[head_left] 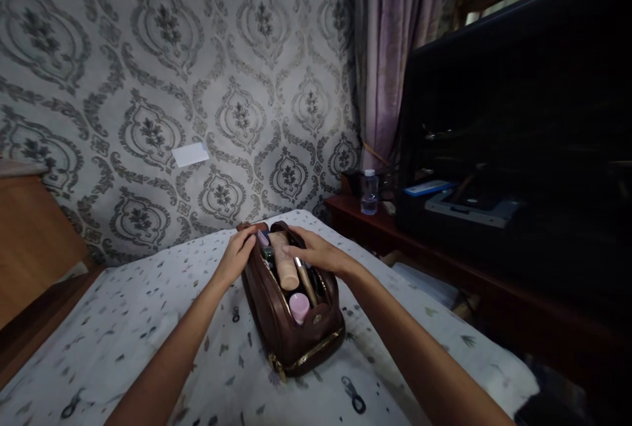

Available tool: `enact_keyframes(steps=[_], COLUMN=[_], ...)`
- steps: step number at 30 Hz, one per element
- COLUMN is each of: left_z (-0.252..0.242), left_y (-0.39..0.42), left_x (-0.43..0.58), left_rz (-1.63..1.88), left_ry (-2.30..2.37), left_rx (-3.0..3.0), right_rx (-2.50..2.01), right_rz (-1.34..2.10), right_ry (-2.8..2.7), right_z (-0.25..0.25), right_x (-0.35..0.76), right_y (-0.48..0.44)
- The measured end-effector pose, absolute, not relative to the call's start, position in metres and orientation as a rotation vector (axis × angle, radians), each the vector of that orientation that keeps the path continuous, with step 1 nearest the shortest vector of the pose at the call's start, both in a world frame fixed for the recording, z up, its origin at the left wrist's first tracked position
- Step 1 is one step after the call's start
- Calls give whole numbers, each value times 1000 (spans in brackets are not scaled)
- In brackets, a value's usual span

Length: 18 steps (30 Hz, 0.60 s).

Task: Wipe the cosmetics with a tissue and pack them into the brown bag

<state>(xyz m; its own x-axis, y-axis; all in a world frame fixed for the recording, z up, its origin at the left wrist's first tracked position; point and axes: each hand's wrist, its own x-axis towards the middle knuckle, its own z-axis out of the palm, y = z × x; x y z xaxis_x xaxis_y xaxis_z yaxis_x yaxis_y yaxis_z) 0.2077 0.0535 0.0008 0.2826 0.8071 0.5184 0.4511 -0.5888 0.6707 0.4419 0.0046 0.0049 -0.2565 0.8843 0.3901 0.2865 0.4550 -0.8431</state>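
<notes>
A brown leather toiletry bag (261, 294) with gold zips lies unzipped in front of me, its top spread apart. Inside it rest a beige squeeze tube (285, 265), a makeup brush (307, 281) with a light handle, a pink-capped container (299, 307) and a small dark green item (268, 253). My left hand (237, 253) is closed on the far left rim of the bag. At the far right rim, my right hand (318, 251) is closed on the bag's edge, its thumb reaching over by the tube. Some of its fingers are hidden behind the rim.
The bag stands on a bed with a white patterned sheet (197, 360). To the right, a reddish-brown desk (340, 209) holds a clear bottle (369, 193) and a large dark screen or case (494, 97). A wooden cabinet (39, 241) stands left; patterned wallpaper (237, 70) is behind.
</notes>
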Motion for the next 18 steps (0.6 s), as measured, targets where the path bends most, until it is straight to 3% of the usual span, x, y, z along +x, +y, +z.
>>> enact_keyframes(steps=[11,18], left_z=[17,11], left_y=[58,74], left_x=[215,204], left_rz=[1005,1234], left_ry=[963,1047], left_rx=[2228,1952], right_rx=[-1103,-1093], right_rz=[511,436], right_ry=[-1961,-1957], right_z=[7,1], right_x=[437,441], right_y=[14,4])
